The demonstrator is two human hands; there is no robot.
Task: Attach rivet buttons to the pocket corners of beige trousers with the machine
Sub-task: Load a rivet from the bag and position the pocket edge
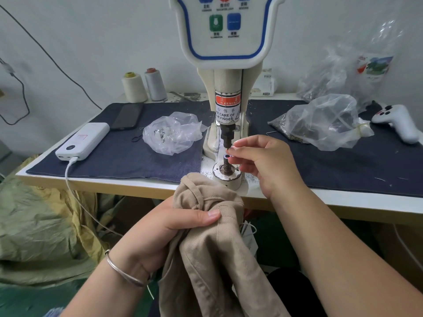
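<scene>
A white table [137, 183] against a pale wall, a dark denim mat [128, 154] spread across it, and the rivet machine [226, 88] standing dead centre. In close now: the right hand [263, 163] has its fingertips [233, 150] pinched together right at the gap between the black upper punch [227, 136] and the lower die post [226, 157]; whatever small piece they hold is too tiny to make out. The post's top shows a small ring, just beside those fingertips. Below the table edge, the left hand [174, 227] grips a bunched fold of the beige trousers [212, 248], thumb pressed flat on the cloth, fingers curled round it. The trousers hang down off the front of the table, their top bunch just touching the round base of the die. A silver bangle [123, 271] sits on the left wrist. Further out: a clear bag of small metal parts [171, 133] left of the machine, a bigger plastic bag [325, 120] to the right, a white power bank [83, 140] with its cable, a dark phone [128, 116], two thread cones [144, 85] at the back, and a white handheld controller [398, 122] at far right.
</scene>
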